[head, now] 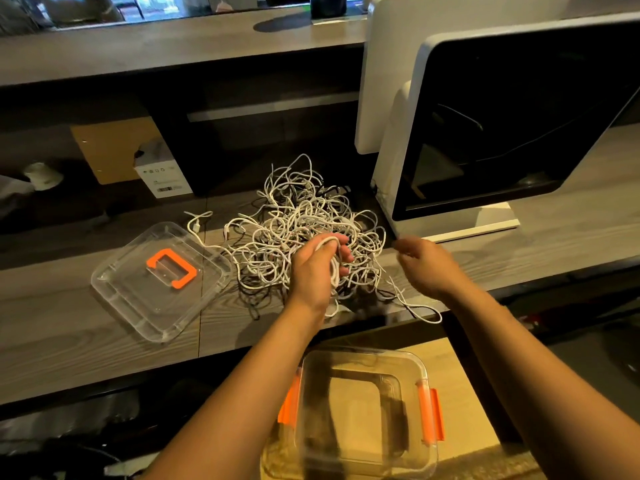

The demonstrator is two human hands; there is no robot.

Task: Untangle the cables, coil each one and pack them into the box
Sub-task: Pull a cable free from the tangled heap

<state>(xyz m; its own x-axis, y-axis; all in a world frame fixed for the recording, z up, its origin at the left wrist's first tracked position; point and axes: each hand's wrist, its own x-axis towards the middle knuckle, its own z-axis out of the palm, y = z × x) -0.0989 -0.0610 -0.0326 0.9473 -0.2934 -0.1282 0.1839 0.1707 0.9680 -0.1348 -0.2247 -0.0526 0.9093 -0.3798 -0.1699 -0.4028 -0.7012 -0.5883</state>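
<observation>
Cables [304,216]: big white tangle with a few dark strands, mid tabletop [69,341], reaching the near edge, one loose end trailing over it at right. Lid [159,282] lies flat just left of the tangle. Box [367,410] sits open below the near edge on a lower pale surface; no cables visible in it. Screen [502,133] stands at the back right.

Left hand [317,268] is over the tangle's near side, fingers curled round a small white coil [333,261]. Right hand [427,261] hovers right of the tangle, fingertips drawn together; can't tell if a strand is pinched.

Handling, judged: cables are light, soft and floppy, and snag on each other, so yanking likely tightens knots. Best hold is a free plug end, e.g. the one at the tangle's left edge [195,225], then feed it out loop by loop. The coil will likely spring open if released.
</observation>
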